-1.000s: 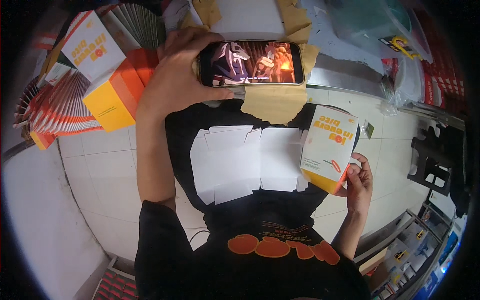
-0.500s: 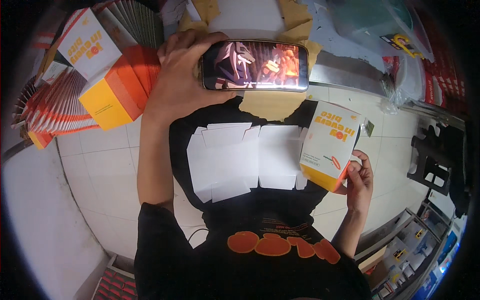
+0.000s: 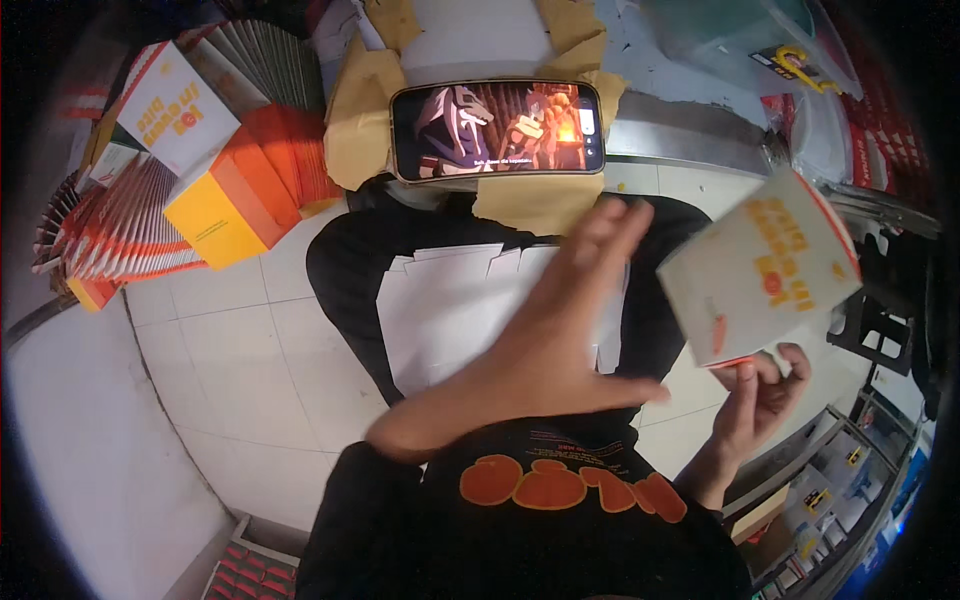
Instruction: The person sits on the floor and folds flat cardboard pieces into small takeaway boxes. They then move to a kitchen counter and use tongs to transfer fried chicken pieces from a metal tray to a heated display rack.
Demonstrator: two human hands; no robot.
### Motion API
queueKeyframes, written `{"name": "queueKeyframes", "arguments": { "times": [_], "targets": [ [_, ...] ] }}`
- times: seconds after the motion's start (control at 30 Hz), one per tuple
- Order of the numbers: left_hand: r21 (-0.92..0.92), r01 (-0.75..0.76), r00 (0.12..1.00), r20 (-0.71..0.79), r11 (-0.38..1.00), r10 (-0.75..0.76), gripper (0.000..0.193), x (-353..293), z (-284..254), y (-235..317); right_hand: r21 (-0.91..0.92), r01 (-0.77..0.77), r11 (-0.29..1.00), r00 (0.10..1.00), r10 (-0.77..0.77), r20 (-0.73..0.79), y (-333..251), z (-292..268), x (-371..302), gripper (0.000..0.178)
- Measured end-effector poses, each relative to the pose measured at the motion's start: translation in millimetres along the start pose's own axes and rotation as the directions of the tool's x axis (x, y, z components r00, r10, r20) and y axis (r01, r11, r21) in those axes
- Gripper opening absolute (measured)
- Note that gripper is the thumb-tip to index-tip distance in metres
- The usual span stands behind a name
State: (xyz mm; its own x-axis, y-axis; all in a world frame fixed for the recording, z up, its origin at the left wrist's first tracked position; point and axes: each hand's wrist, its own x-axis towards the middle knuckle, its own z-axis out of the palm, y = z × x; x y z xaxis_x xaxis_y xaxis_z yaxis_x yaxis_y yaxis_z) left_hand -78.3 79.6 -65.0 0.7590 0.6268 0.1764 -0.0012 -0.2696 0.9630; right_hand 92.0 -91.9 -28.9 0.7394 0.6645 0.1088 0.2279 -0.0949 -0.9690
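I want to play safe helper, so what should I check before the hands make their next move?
1. Right hand gripping the printed box: ok, fingers at its lower edge.
2. Left hand empty: ok, it is open with nothing in its grasp.
3. Left hand clear of the white cardboard: cannot tell; it is blurred and in front of it.
4. White cardboard fully in sight: not ok, the left hand covers part.
5. Phone free of hands: ok, neither touches it.
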Motion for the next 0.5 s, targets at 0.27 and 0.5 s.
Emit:
{"name": "queueKeyframes", "arguments": {
  "times": [0.27,0.5],
  "targets": [
    [-0.450,0.088,0.995,0.000,0.888,-0.098,0.115,15,83,-32,-0.088,-0.002,0.996,0.982,0.019,0.190,14,-25,-12,0.048],
    [-0.891,0.258,0.949,0.160,0.374,-0.273,0.086,30,128,-18,-0.078,0.118,0.990,0.984,-0.127,-0.125,55,-58,-17,0.050]
  ]
}}
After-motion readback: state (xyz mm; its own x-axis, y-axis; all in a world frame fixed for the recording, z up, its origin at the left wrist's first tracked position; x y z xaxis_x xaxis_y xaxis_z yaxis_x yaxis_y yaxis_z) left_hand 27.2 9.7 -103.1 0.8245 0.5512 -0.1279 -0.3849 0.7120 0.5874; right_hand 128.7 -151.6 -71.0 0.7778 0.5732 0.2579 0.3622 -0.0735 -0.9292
